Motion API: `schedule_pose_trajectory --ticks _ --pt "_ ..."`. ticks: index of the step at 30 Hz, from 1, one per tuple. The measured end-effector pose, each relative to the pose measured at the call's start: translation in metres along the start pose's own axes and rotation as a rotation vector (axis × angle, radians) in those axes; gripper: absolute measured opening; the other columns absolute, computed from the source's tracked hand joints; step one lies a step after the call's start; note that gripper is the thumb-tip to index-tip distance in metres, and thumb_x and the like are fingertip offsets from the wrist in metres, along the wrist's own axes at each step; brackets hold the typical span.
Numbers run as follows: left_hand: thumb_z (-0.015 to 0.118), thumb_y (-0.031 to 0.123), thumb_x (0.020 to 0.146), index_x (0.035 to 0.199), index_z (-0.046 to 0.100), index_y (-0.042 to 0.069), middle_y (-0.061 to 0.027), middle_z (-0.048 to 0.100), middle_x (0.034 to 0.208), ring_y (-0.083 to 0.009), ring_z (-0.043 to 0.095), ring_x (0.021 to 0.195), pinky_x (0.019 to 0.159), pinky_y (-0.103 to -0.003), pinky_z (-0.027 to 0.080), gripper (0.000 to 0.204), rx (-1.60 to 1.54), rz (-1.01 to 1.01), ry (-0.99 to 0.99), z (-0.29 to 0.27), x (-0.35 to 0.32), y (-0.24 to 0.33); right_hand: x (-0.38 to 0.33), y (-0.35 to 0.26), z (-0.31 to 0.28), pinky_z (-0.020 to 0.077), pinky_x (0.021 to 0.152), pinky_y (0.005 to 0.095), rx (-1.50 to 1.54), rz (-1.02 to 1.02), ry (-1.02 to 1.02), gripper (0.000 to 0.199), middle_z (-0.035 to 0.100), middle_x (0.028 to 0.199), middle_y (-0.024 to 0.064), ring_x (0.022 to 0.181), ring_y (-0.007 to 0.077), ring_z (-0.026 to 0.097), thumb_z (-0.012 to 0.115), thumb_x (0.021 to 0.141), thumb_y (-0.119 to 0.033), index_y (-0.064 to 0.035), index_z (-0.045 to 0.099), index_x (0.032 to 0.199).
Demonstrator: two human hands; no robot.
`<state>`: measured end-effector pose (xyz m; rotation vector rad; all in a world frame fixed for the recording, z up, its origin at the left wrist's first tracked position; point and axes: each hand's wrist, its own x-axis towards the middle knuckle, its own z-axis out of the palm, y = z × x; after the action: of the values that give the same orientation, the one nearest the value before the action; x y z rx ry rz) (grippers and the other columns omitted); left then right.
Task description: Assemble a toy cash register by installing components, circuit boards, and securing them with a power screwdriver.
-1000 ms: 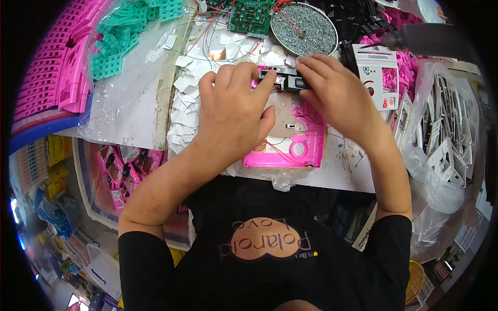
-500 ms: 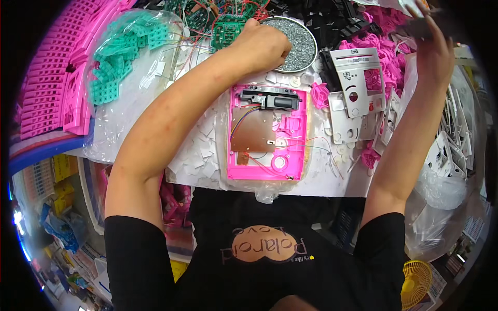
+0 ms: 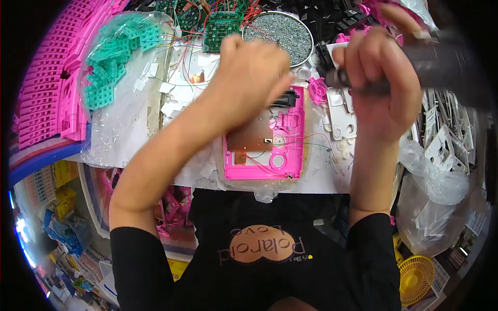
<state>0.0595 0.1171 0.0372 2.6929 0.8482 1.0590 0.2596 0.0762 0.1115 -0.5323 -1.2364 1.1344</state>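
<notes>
Blurred by motion, my left hand [image 3: 251, 78] is closed over the upper left of a pink plastic housing [image 3: 296, 132]; anything in its fingers is too small to make out. My right hand [image 3: 381, 78] is wrapped round a black electric screwdriver [image 3: 441, 65], smeared and held sideways above the white panels. The housing lies face down on a clear plastic bag, with a brown circuit board [image 3: 254, 136], thin coloured wires and a black part [image 3: 287, 98] half hidden by my left hand. Beyond it stands a round dish [image 3: 312, 49] of small metal screws [image 3: 280, 36].
Green circuit boards [image 3: 223, 31] with red wires lie at the back. Turquoise pieces [image 3: 106, 67] in a clear bag and stacked pink panels [image 3: 49, 78] are at left. White panels [image 3: 340, 116] and a pink ring-shaped part [image 3: 317, 90] lie to the right.
My left hand has come back from the dish of screws toward the pink housing. My right hand has lowered and moved inward from the far right, bringing the screwdriver with it.
</notes>
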Motion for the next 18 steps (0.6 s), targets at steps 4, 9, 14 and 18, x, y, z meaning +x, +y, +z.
schedule_pose_trajectory --ticks 4,9,14,18 --pt "0.078 0.012 0.082 0.082 0.063 0.009 -0.0021 0.064 0.079 -0.0242 0.061 0.077 0.091 -0.041 0.036 0.015 -0.293 -0.128 -0.086 -0.021 -0.030 0.037 -0.018 -0.011 0.023 0.0451 0.069 0.0349 0.053 -0.036 -0.221 0.049 0.045 0.071 -0.0019 0.060 0.0117 0.043 0.047 0.101 -0.020 -0.0073 0.042 0.148" --pt "0.079 0.016 0.082 0.085 0.069 0.013 0.0014 0.068 0.081 -0.0184 0.062 0.077 0.090 -0.043 0.035 0.010 -0.379 -0.187 -0.046 -0.021 -0.040 0.041 -0.016 -0.002 0.019 0.0468 0.069 0.0352 0.034 -0.091 -0.442 0.041 0.048 0.070 -0.0022 0.060 0.0124 0.046 0.052 0.101 -0.021 -0.0084 0.045 0.139" --pt "0.080 0.014 0.079 0.084 0.069 0.013 0.0014 0.066 0.077 -0.0190 0.062 0.074 0.092 -0.043 0.035 0.012 -0.398 -0.225 -0.059 -0.022 -0.038 0.041 -0.017 -0.013 0.032 0.0470 0.069 0.0355 0.039 -0.013 -0.341 0.038 0.047 0.068 -0.0022 0.059 0.0122 0.045 0.052 0.101 -0.021 -0.0082 0.046 0.136" --pt "0.082 0.017 0.077 0.089 0.068 0.012 0.0007 0.067 0.083 -0.0207 0.063 0.083 0.097 -0.048 0.032 0.019 -0.225 -0.178 -0.072 -0.023 -0.032 0.044 -0.020 -0.011 0.029 0.0463 0.065 0.0363 -0.020 0.008 -0.232 0.037 0.045 0.067 -0.0010 0.057 0.0128 0.043 0.052 0.099 -0.019 -0.0074 0.048 0.134"
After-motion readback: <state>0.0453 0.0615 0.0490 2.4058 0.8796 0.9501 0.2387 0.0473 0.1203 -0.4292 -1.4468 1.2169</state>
